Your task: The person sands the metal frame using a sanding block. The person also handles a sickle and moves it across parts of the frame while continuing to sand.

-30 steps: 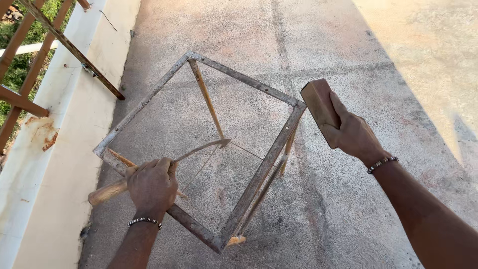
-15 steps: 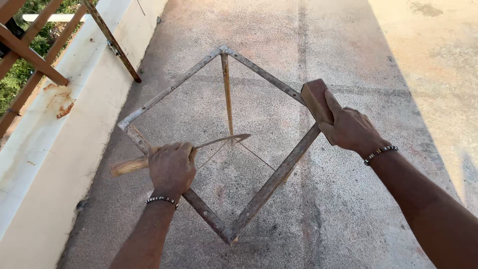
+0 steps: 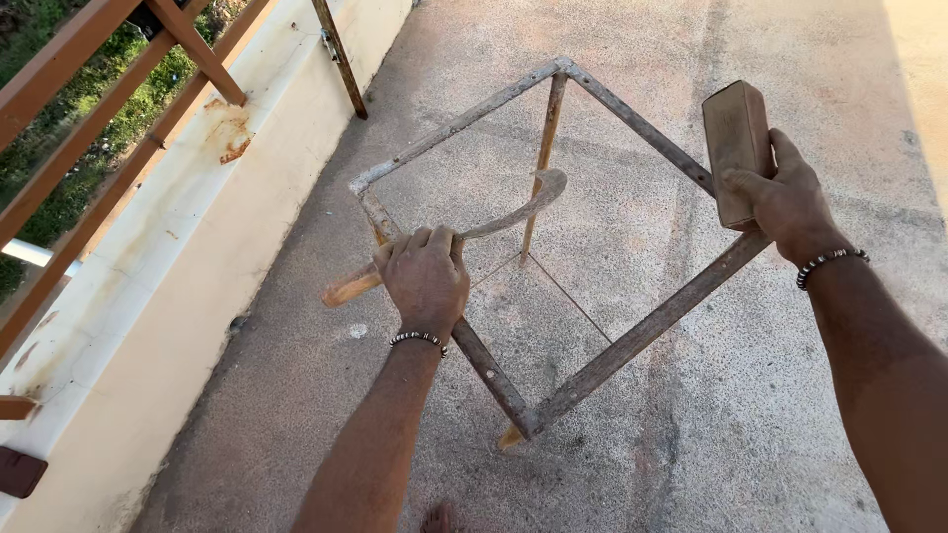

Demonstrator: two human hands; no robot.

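A square frame of rusty grey metal bars (image 3: 632,341) on thin rust-coloured legs is seen from above, standing on the rough grey concrete floor (image 3: 770,434) with one corner turned toward the person. The left hand (image 3: 425,276) is closed firmly around a curved sickle with a worn wooden handle (image 3: 449,242); the end of the handle sticks out to the left of the fist, and the bent blade reaches up and to the right, over the open middle of the frame. This hand rests at the left bar of the frame, but it cannot be told whether the bar is also gripped. The right hand (image 3: 785,197) is clamped on a brown rectangular block (image 3: 736,148), which is held upright just above the right bar of the frame. A beaded bracelet is worn on each wrist. Along the left side a low cream-coloured wall with rust stains (image 3: 148,286) is seen, and above it a brown wooden railing (image 3: 109,109) with green grass behind it.
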